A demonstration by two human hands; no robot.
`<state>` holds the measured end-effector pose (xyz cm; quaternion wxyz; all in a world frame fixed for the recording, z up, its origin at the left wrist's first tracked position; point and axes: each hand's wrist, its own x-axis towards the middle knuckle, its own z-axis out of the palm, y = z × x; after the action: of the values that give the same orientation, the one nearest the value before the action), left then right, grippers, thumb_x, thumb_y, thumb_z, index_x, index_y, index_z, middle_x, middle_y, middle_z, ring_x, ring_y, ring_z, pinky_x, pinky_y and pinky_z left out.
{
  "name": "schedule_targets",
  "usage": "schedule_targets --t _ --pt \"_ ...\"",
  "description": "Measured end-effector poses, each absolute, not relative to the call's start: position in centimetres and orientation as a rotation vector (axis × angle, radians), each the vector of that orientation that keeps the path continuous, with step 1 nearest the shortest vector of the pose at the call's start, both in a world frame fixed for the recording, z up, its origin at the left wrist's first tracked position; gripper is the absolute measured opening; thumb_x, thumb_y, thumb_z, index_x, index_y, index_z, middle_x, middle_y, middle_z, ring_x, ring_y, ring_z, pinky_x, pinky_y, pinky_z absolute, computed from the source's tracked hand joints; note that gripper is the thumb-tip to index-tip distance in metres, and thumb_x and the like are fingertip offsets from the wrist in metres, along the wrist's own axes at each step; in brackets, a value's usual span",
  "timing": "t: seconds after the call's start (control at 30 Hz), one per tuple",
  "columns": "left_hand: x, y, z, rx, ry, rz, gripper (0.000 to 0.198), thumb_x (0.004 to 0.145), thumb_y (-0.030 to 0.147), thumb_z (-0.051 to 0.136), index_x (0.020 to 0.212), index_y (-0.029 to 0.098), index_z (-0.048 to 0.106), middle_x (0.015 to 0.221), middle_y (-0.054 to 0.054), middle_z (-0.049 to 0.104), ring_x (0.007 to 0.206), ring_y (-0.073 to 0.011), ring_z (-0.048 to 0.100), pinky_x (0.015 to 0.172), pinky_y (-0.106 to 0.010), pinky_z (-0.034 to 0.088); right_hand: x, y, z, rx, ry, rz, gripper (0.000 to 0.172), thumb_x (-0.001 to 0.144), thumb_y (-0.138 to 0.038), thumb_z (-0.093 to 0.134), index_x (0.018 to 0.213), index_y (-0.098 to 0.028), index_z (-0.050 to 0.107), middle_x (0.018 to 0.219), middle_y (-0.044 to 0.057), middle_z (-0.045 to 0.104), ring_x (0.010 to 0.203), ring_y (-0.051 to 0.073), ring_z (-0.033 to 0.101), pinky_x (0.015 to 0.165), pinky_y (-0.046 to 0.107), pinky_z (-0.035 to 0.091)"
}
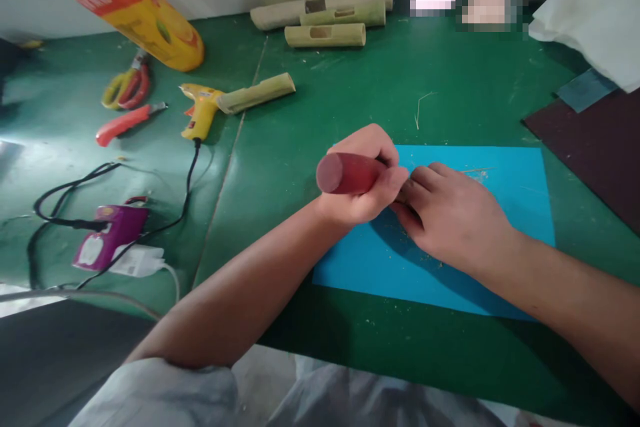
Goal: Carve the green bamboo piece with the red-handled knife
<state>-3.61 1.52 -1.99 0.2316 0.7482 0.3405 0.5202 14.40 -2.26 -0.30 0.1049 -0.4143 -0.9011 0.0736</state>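
Note:
My left hand [365, 177] is wrapped round a thick dark-red handle [345, 173] whose blunt end points left; the rest of the tool is hidden behind my fingers. My right hand [450, 213] meets it from the right, fingers pressed together at the tool's hidden end, and what they pinch is too small to make out. Both hands rest over a blue mat [500, 213] on the green table [320, 113]. Fine pale shavings lie on the mat by my fingers.
Several cut bamboo tubes [325, 13] lie at the back. A yellow glue gun [200, 110] with a bamboo piece [257, 93], red-yellow scissors [127, 87], a red cutter [127, 121], a purple plug [113, 233] with cables, and an orange-yellow bottle [130, 7] sit left. Dark sheets [595, 147] lie right.

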Motion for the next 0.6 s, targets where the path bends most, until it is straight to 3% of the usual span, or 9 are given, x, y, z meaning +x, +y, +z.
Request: schedule_targets --t 0.2,0.6 --pt "-3.3 1.8 -2.9 1.948 1.002 1.502 0.037 0.102 0.049 0.062 0.075 0.023 0.056 0.069 0.000 0.059 0.059 -0.0137 0.054 0.057 -0.033 0.047 14.1 -2.3 -0.6 -1.210 -2.626 0.188 0.027 0.104 -0.026 0.053 0.098 -0.014 0.078 0.089 0.012 0.070 0.085 0.025 0.055 0.069 0.038 0.029" --pt "-3.3 2.1 -3.9 1.916 1.160 1.531 0.046 0.100 0.055 0.062 0.070 0.023 0.047 0.066 0.000 0.047 0.060 -0.0139 0.050 0.058 -0.032 0.041 13.4 -2.5 -1.2 -1.138 -2.616 0.122 0.031 0.105 -0.024 0.050 0.097 -0.013 0.078 0.087 0.012 0.069 0.083 0.025 0.053 0.071 0.038 0.031"
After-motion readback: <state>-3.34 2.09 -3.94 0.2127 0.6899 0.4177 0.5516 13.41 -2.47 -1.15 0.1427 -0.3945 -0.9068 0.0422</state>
